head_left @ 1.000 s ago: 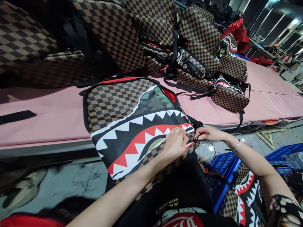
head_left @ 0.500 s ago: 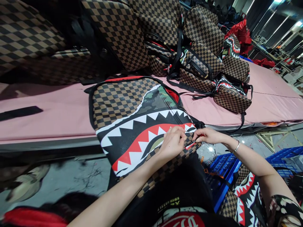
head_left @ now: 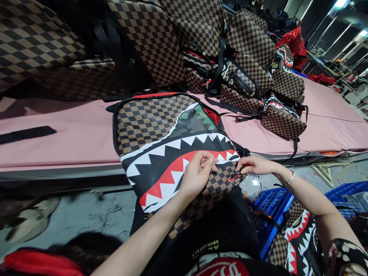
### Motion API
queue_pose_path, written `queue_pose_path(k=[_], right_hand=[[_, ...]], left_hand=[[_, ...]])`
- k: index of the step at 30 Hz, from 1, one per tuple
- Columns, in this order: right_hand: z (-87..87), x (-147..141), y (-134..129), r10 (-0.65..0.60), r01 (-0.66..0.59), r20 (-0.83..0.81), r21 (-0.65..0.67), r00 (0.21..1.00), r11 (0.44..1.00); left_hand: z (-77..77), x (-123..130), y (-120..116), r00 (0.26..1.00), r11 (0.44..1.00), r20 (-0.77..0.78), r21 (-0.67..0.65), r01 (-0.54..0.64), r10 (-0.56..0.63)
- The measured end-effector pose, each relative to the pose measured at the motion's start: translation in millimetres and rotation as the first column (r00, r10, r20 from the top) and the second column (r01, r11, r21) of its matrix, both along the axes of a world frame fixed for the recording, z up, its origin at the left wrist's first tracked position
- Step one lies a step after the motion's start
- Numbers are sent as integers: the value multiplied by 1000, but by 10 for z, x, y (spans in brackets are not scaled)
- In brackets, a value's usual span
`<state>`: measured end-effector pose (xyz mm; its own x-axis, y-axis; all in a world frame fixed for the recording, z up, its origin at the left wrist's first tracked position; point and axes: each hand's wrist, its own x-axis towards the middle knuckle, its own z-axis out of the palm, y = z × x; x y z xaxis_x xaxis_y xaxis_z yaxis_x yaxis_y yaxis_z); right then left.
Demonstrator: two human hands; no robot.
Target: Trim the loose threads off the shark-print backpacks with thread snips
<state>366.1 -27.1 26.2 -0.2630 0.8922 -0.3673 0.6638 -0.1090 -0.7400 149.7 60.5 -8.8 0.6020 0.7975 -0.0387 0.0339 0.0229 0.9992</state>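
Note:
A checkered backpack (head_left: 155, 119) with a shark-mouth print lies over the table's front edge, its near end against my body. Over the red and white teeth, my left hand (head_left: 201, 170) is closed in a pinch; whatever its fingertips hold is too small to name. At the bag's right edge my right hand (head_left: 251, 165) is closed on something small, dark and red that I cannot make out. A short red-edged slit (head_left: 234, 176) shows in the checkered part beside its fingertips.
Large checkered bags (head_left: 149, 42) stand along the back of the pink table (head_left: 80, 134). Smaller checkered bags (head_left: 283, 120) sit at the back right. A blue crate (head_left: 268, 214) holding shark-print pieces (head_left: 301, 230) is at the lower right, below the table.
My left hand has moved left, away from my right hand, uncovering more of the checkered part. My right hand stays at the bag's right edge. The whole view has shifted slightly.

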Motion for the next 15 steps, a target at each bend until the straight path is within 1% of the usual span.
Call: queue_pose_path(k=[2,4,7,11,13,15], right_hand=[[7,-48,5,-12,13,-26,22,1000,1000],[6,-76,-8,-50,52,-81,27,995,998],[6,-98,-62,-103,106,-114,20,988,994],[10,-129,-153,-38,43,-63,86,997,995],[-6,-137,-181,-74,84,-84,120,994,989],[-42,-126,-185,-143,161,-153,111,978,981]], left_hand=[[-9,-17,-12,999,998,36,-40,38,-37],[-11,-40,-23,998,997,38,-49,59,-57],[0,-86,-41,998,996,31,-69,51,-49],[6,-158,-84,999,995,22,-96,37,-35],[11,-198,-115,999,994,13,-94,52,-51],[40,-249,-149,996,993,-21,-82,80,-82]])
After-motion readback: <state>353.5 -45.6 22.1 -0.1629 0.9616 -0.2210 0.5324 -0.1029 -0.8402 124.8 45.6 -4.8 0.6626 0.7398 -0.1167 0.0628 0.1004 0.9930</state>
